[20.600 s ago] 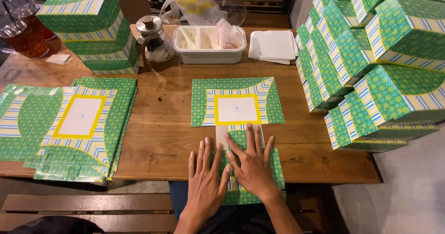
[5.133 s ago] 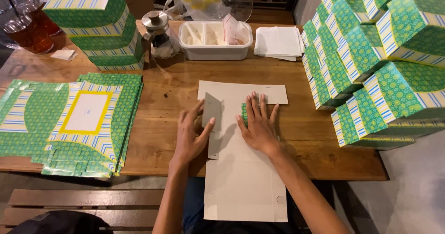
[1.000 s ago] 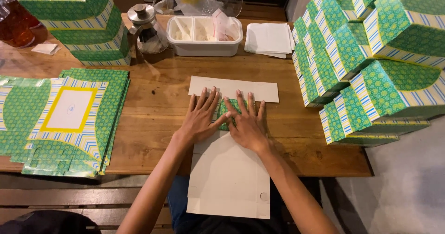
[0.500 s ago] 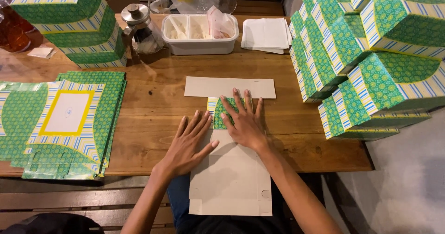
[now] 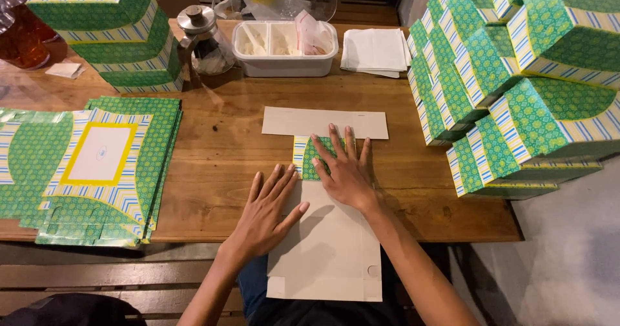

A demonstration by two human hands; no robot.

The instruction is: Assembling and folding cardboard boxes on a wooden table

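At the table's near edge lies the box blank (image 5: pixel 326 235), plain side up, one green patterned flap (image 5: pixel 318 158) folded over. Your right hand (image 5: pixel 345 171) presses flat, fingers spread, on that flap, likely to set the crease; your left hand (image 5: pixel 268 213) lies open on the blank's left edge, steadying it. Neither grasps anything. Flat blanks (image 5: pixel 97 164) wait left; finished boxes (image 5: pixel 516 74) stack right.
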